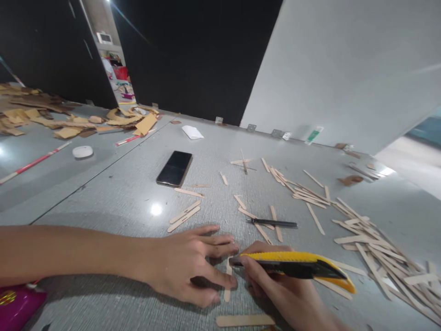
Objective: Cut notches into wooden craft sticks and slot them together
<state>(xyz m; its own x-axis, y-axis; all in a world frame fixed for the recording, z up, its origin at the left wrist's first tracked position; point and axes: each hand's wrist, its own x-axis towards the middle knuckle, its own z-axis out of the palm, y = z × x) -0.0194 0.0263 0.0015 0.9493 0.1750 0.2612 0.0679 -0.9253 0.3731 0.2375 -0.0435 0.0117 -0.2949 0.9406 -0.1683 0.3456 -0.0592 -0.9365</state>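
Observation:
In the head view, my left hand [196,264] lies with fingers spread on the grey table, its index fingertip pressing a short wooden craft stick [228,294]. My right hand [275,285] is closed around a yellow and black utility knife [296,263]. The knife's tip meets the upper part of that stick, beside my left fingers; the blade itself is hard to make out. Another craft stick [244,320] lies flat at the bottom edge. Just beyond my hands, a black pen [274,223] rests across several sticks.
A large heap of craft sticks [382,253] spreads along the right. Beyond my left hand are a black phone [174,168] and two notched sticks [184,216]. Farther left lie a white case [82,151] and torn brown scraps [131,117]. A magenta object [20,301] sits at lower left.

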